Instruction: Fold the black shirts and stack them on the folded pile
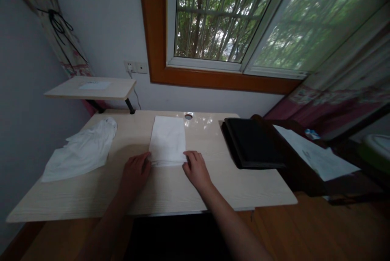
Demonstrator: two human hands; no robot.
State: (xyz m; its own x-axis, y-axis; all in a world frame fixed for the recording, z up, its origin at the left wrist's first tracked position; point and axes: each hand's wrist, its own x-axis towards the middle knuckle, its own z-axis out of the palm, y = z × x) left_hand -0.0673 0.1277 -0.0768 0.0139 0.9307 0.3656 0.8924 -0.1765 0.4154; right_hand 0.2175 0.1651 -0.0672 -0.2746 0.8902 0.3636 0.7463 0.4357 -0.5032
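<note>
A white cloth (pixel 168 137), folded into a neat rectangle, lies flat on the desk (pixel 170 192) in front of me. Its near edge shows several stacked layers. My left hand (pixel 138 167) is closed at the near left corner, pinching the edge between thumb and fingers. At the near right corner my right hand (pixel 195 165) pinches the cloth the same way. Off to the left lies another white cloth (pixel 85 147), loose and crumpled, touched by neither hand.
Dark folded items (pixel 252 143) are stacked at the desk's right side. A small raised shelf (pixel 118 86) stands at the back left. A cable hole (pixel 188 117) sits near the back edge. Right of the desk, a sheet of paper (pixel 313 153) rests on dark furniture.
</note>
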